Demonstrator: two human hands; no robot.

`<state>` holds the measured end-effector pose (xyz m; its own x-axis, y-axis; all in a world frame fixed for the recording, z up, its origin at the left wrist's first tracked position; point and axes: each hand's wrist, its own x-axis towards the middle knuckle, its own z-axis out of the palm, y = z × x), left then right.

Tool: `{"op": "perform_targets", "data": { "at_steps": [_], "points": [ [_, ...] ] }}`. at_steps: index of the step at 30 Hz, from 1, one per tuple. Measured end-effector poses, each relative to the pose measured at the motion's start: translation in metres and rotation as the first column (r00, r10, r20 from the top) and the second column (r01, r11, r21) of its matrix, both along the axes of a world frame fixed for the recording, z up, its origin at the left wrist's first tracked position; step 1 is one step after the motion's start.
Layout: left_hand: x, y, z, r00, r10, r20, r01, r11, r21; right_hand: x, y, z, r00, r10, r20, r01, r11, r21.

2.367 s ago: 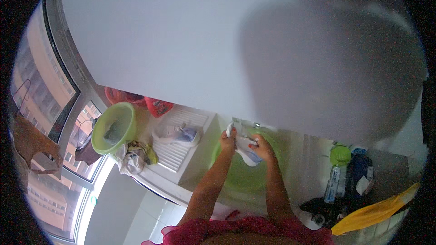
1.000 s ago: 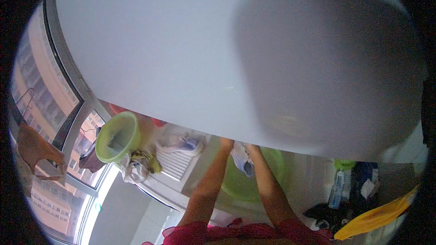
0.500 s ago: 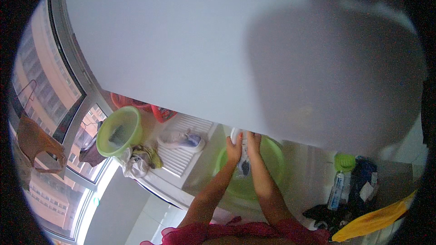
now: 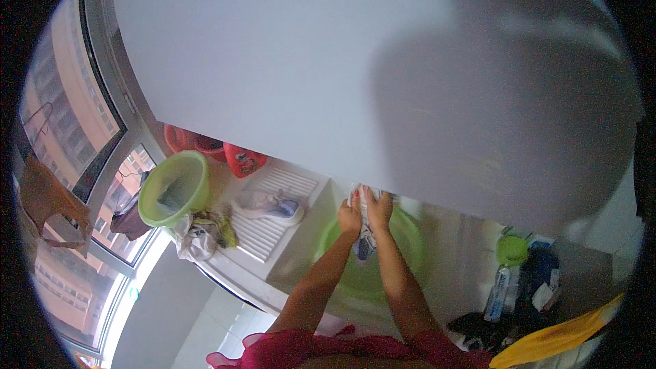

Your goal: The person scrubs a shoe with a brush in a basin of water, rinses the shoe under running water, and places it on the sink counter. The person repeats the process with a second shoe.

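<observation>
Both hands grip a white sneaker with a grey-blue part point(image 4: 365, 246) above a light green basin point(image 4: 410, 260) in the sink. My left hand point(image 4: 350, 217) is closed round its left side near the far end. From the other side, my right hand point(image 4: 378, 209) wraps round it, with the thumb on top. The fingers underneath are hidden, and the shoe's far end lies close to the edge of the white panel. To the left, a second white and grey-blue sneaker point(image 4: 273, 206) lies on the ribbed washboard point(image 4: 256, 240).
A green basin point(image 4: 198, 195) with a dark thing inside stands at the left by crumpled cloths point(image 4: 198, 239). Behind it are red containers point(image 4: 242, 160). A large white panel point(image 4: 260, 61) overhangs the far side. At the right are a bottle point(image 4: 499, 294), a green container point(image 4: 512, 251) and yellow cloth point(image 4: 560, 338).
My right hand has shifted further over the sneaker, its thumb now stretched along the top. The shoe has tilted, and the whole view has moved slightly.
</observation>
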<state>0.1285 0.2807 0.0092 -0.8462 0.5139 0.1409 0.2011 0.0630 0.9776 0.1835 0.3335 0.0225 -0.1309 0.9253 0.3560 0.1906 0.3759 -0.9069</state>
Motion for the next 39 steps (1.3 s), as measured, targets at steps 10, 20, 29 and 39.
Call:
{"op": "perform_targets", "data": {
  "at_steps": [10,20,29,39],
  "points": [
    [-0.028,0.037,-0.031,0.987,0.006,0.163,0.001,0.999,-0.04,0.033,-0.008,-0.038,0.859,0.433,-0.272,-0.509,0.776,-0.372],
    [-0.03,0.051,-0.046,0.814,-0.347,0.467,0.174,0.911,0.374,0.025,-0.002,-0.031,0.914,0.061,0.401,0.034,0.974,-0.226],
    [-0.012,0.03,-0.076,0.918,-0.336,0.21,0.297,0.935,0.196,0.011,-0.004,-0.021,0.991,0.091,-0.099,-0.11,0.971,-0.211],
    [-0.009,0.041,-0.064,0.976,-0.165,0.145,0.163,0.986,0.023,0.018,0.008,-0.031,0.984,0.003,0.18,0.009,0.998,-0.065]
  ]
}}
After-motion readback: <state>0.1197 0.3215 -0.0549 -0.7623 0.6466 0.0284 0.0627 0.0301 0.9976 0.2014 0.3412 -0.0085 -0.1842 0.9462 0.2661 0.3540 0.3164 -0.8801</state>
